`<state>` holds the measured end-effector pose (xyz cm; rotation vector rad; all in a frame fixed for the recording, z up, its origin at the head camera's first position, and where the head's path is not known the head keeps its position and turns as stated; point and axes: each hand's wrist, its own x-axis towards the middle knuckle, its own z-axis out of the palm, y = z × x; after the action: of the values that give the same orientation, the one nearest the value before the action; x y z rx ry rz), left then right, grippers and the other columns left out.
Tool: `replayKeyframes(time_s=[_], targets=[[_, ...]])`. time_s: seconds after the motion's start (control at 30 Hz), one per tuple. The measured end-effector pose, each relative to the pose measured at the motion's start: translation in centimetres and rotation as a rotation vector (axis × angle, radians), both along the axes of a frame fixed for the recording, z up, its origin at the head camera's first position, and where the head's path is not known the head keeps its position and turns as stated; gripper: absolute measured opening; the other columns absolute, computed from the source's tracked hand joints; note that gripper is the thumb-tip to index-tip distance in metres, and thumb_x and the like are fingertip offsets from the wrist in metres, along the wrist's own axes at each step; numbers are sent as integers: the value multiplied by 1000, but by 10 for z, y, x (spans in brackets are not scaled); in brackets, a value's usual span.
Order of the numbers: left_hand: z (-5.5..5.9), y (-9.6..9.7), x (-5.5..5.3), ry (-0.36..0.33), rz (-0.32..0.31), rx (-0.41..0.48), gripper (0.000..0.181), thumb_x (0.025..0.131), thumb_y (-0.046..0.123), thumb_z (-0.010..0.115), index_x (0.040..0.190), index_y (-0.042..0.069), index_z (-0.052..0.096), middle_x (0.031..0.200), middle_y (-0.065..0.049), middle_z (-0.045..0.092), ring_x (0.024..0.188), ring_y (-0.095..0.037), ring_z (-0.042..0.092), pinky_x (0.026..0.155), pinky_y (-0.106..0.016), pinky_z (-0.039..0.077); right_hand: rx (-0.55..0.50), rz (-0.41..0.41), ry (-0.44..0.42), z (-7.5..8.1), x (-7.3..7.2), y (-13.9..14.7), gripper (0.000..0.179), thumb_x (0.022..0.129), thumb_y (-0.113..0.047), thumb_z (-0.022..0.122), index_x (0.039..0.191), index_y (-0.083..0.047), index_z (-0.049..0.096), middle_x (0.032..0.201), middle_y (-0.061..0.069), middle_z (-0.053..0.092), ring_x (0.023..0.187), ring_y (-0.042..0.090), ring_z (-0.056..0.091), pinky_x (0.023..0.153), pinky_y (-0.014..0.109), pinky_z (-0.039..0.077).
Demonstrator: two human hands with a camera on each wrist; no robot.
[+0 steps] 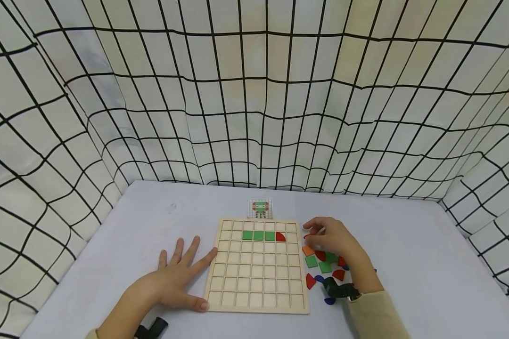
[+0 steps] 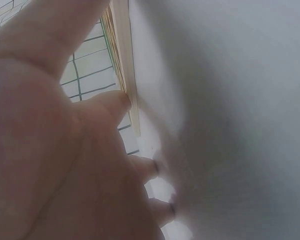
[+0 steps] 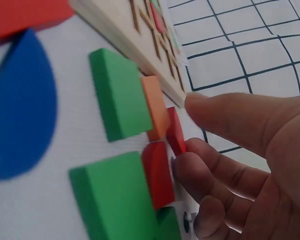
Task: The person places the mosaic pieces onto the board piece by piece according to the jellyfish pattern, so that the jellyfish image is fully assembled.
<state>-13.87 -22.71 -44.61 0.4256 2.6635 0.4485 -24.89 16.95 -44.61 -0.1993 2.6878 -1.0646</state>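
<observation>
A wooden grid board (image 1: 256, 313) lies flat on the white table. In its upper part, three green squares (image 1: 258, 235) and a red quarter-round piece (image 1: 280, 237) sit side by side in one row. My left hand (image 1: 176, 280) is spread flat at the board's left side, index fingertip and thumb at its edge. To the right of the board, my right hand (image 1: 332, 238) reaches over loose pieces. In the right wrist view its thumb and bent fingers (image 3: 192, 172) are apart, fingertips right beside a red piece (image 3: 175, 131).
A small pattern card (image 1: 260, 208) lies behind the board. Loose pieces include an orange square (image 1: 307, 250), a green square (image 1: 311, 261), a red quarter-round (image 1: 310, 281) and a blue half-round (image 1: 330, 301). A black-gridded white netting (image 1: 254, 94) encloses the table.
</observation>
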Motion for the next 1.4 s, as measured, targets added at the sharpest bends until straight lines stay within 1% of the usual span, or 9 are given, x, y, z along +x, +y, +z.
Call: replayKeyframes(time_s=[0.17, 0.37, 0.53, 0.77, 0.93, 1.03, 1.23, 1.33, 1.4], targets=[[1, 1, 0, 4, -1, -6, 117, 63, 81, 69, 159, 35, 22, 166, -22, -4, 146, -57, -14, 102, -82, -8, 69, 11, 19, -1, 2, -2, 27, 85, -19, 77, 112, -20, 72, 101, 2, 64, 87, 20, 58, 72, 33, 54], [1, 1, 1, 8, 2, -8, 117, 63, 81, 70, 159, 34, 22, 166, -23, -4, 145, -57, -14, 103, -82, -7, 118, 20, 35, 1, 4, -6, 19, 87, -19, 74, 105, -19, 74, 94, 2, 63, 83, 20, 55, 67, 32, 51], [1, 1, 0, 14, 2, -9, 117, 63, 81, 70, 159, 34, 23, 166, -23, -3, 145, -57, -14, 103, -82, -6, 119, 39, 49, 3, 4, -7, 12, 87, -16, 74, 99, -16, 72, 89, 1, 61, 80, 19, 54, 66, 31, 48], [2, 2, 1, 8, 9, -10, 117, 63, 80, 71, 159, 34, 24, 166, -23, -3, 146, -57, -14, 104, -81, -6, 97, 34, 44, 4, 4, -9, 10, 85, -12, 71, 93, -15, 64, 88, 1, 62, 77, 18, 56, 65, 31, 49], [3, 2, 1, 10, 4, -10, 117, 63, 79, 71, 159, 34, 24, 166, -22, -2, 146, -57, -13, 103, -82, -5, 45, -5, 43, 3, 4, -10, 10, 86, -14, 69, 92, -15, 61, 88, 2, 62, 75, 19, 58, 63, 30, 49], [2, 2, 0, 13, 0, -10, 116, 63, 79, 71, 159, 34, 24, 166, -22, -2, 146, -57, -12, 104, -82, -5, -17, -31, 51, 4, 3, -10, 10, 88, -18, 69, 94, -15, 62, 92, 3, 63, 80, 20, 59, 64, 31, 52], [3, 3, 0, 4, 8, -18, 117, 63, 79, 71, 159, 34, 24, 166, -22, -2, 146, -57, -12, 104, -81, -5, -152, -30, 102, 5, 0, -11, 14, 91, -27, 73, 96, -17, 64, 95, 2, 67, 83, 21, 61, 68, 32, 52], [3, 3, 1, -2, 14, -22, 117, 62, 80, 71, 159, 34, 24, 166, -22, -2, 146, -57, -13, 104, -81, -6, -215, -21, 116, 7, 1, -13, 14, 90, -24, 73, 98, -15, 67, 97, 1, 69, 86, 22, 63, 72, 34, 52], [3, 3, 1, -3, 16, -24, 117, 62, 80, 71, 159, 34, 24, 166, -22, -2, 146, -57, -13, 104, -81, -5, -245, -18, 117, 9, 1, -14, 13, 90, -19, 72, 101, -14, 68, 103, 1, 70, 90, 21, 65, 76, 34, 52]])
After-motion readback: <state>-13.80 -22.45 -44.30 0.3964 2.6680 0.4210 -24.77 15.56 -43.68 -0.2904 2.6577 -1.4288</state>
